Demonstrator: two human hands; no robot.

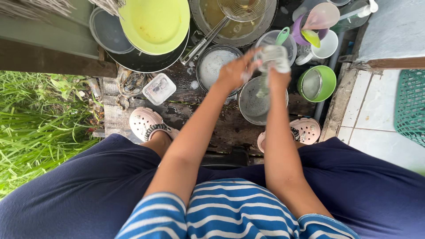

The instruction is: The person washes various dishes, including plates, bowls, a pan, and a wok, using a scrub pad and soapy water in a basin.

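Note:
My right hand grips a clear drinking glass, soapy and blurred, held above a metal bowl. My left hand is pressed against the side of the same glass, fingers curled over its rim. Both hands are wet and sudsy. Below and left of the hands stands a round metal pot of soapy water.
Dirty dishes lie on wet wooden planks: a yellow-green plate, a dark pan, a large metal basin with a ladle, a clear plastic box, a green bowl, cups. Grass left, white tiles and green basket right.

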